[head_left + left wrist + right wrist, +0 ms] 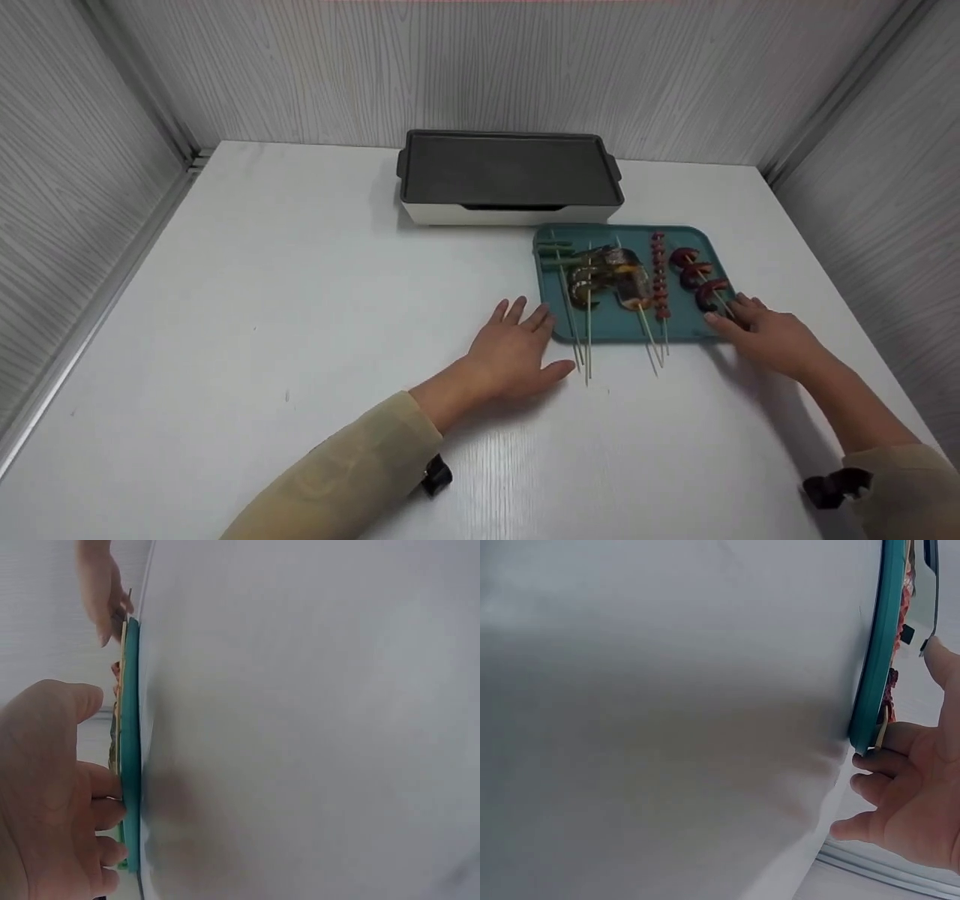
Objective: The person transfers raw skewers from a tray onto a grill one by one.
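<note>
A teal tray (615, 330) lies on the table, bearing several skewers. From left to right they carry green stalks (556, 251), curled brownish pieces (583, 289), browned flat pieces (634, 285), small red chunks (659, 277) and dark red curled pieces (709, 291). My left hand (514, 356), fingers spread, is at the tray's front left corner; in the left wrist view its fingertips (111, 814) meet the rim. At the front right corner, my right hand (776, 337) has its fingers against the tray edge, beside a skewer's end. The right thumb (939, 660) stands away from the rim.
Behind the tray stands a grill (510, 169) with a flat black plate and white base, close to the back wall (495, 67). Several skewer sticks (589, 360) stick out over the tray's front rim. The white table (300, 285) stretches to the left.
</note>
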`<state>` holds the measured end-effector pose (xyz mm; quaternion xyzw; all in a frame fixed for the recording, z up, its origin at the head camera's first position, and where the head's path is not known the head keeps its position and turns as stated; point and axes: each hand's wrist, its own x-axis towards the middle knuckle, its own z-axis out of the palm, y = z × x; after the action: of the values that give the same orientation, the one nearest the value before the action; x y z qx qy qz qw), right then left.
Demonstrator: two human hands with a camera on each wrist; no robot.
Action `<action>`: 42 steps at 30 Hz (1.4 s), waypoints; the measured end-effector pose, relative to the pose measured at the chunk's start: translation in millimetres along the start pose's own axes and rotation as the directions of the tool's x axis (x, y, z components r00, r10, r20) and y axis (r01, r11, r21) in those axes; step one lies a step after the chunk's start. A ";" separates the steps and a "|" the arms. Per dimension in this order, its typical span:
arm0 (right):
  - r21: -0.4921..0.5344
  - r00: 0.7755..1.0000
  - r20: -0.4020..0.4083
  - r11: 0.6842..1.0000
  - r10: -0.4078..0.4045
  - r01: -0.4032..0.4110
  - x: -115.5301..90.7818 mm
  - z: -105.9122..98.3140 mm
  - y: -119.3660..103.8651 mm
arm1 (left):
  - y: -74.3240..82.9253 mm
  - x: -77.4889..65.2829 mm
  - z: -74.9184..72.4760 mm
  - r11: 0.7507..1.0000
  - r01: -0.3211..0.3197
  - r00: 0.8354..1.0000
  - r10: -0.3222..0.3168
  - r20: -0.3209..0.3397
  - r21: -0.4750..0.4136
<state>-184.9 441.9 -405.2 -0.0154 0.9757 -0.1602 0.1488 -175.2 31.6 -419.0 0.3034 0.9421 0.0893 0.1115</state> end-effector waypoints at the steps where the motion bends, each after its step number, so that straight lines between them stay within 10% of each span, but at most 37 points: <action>1: 0.000 1.000 0.000 1.000 -0.001 0.001 -0.3 0.7 -2.3 | -1.9 -1.9 0.0 1.000 0.000 1.000 0.000 -0.001 0.001; 27: -0.053 0.987 -0.017 0.986 -0.160 0.159 -9.4 26.9 -65.1 | -58.8 -58.8 -4.0 1.000 -0.019 0.999 0.018 -0.031 -0.024; 42: -0.067 0.985 -0.009 0.983 -0.172 0.171 -11.1 23.5 -61.1 | -55.3 -57.9 -2.9 0.996 0.007 0.999 -0.011 -0.053 -0.089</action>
<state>-168.4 377.6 -403.9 -0.1034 0.9765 -0.1400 0.1268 -160.6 -47.1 -420.3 0.2914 0.9412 0.1386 0.1001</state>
